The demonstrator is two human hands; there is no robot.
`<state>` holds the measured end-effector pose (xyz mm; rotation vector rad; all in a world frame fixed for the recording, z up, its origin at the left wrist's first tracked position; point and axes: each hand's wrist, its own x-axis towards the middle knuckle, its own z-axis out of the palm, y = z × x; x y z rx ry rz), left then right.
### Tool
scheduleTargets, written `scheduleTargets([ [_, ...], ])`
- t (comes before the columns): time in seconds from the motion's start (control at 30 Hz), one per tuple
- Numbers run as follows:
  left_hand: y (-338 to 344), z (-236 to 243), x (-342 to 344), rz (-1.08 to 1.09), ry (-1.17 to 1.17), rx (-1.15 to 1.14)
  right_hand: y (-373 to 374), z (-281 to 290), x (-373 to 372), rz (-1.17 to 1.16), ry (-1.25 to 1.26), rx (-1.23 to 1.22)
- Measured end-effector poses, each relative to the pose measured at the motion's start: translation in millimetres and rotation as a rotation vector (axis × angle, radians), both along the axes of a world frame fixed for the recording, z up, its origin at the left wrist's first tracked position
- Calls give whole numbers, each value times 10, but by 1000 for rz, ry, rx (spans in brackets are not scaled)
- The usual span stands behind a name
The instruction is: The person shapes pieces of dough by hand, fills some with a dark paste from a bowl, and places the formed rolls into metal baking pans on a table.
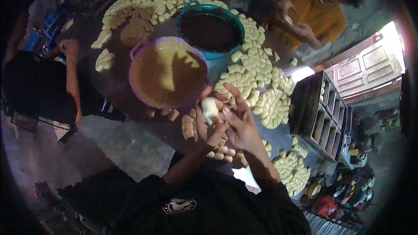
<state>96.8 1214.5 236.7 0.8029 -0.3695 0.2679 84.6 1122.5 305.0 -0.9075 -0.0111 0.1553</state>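
My left hand (208,126) cups a pale, smooth dough piece (210,108) with some brown dough beside it. My right hand (238,119) rests its thumb against that piece, its index finger raised and curved. Just beyond them stands a purple-rimmed tub (152,76) holding something tan-brown with a pale patch. Brown dough pieces (190,124) lie on the dark table (163,126) below the tub and under my hands. Many cut cream dough pieces (272,109) are spread to the right.
A teal tub (211,30) stands behind. More dough (135,0) lies at the back. A co-worker in orange (307,13) works opposite; another person's arm (72,74) is at left. A wooden compartment rack (320,113), a door (361,65) and cluttered utensils (348,196) are at right.
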Motion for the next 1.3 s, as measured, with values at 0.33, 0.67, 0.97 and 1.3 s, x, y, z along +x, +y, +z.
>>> scheduleTargets([
  [0.33, 726, -207, 426, -192, 549, 192, -335, -674, 2901, 231, -620, -2017],
  [0.67, 945, -219, 615, -332, 529, 194, -421, -735, 2948, 120, -168, -1496],
  [0.97, 823, 418, 430, -199, 503, 297, 22, 47, 1119, -38, -59, -329],
  [1.3, 129, 416, -547, -663, 700, -274, -800, -201, -833, -210, -310, -699],
])
